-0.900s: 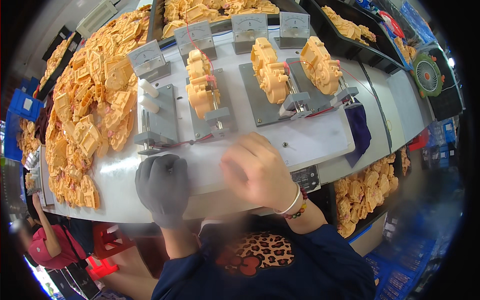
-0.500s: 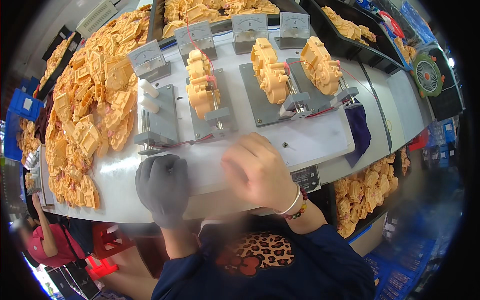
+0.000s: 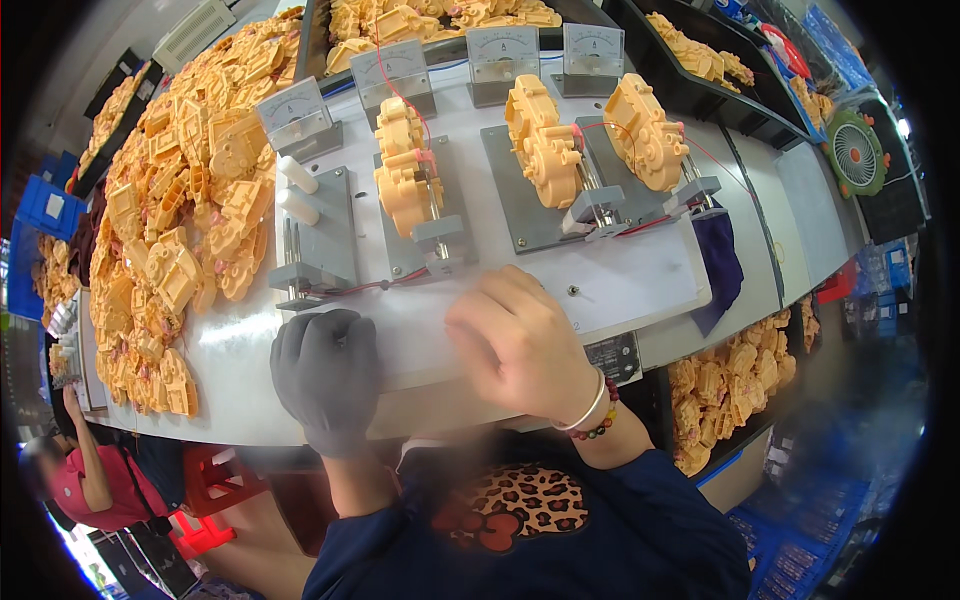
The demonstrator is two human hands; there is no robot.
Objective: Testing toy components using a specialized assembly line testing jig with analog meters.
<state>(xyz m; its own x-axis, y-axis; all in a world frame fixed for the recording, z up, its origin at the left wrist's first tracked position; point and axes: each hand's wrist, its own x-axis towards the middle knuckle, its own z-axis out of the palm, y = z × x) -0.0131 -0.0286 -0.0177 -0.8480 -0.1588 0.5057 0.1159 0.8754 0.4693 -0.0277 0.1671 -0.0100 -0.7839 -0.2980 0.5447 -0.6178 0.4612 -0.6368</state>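
Note:
My left hand [image 3: 325,375], in a grey glove, rests curled into a fist at the near edge of the white board [image 3: 640,285]. My bare right hand [image 3: 525,345] lies with its fingers loosely folded in, to the right of it; nothing shows in either hand. Beyond them stand grey test fixtures. The leftmost fixture [image 3: 328,235] has two white pegs and no housing on it. To its right, yellow gearbox housings sit clamped in the others: one left of centre [image 3: 402,185], one right of centre [image 3: 543,150], one at far right [image 3: 645,135].
Analog meters [image 3: 503,60] line the board's back edge. A heap of yellow housings [image 3: 160,260] covers the left of the table. Black bins [image 3: 700,60] with more housings stand behind and at right. A purple cloth [image 3: 715,265] and green fan [image 3: 857,155] are right. Another person [image 3: 105,480] sits lower left.

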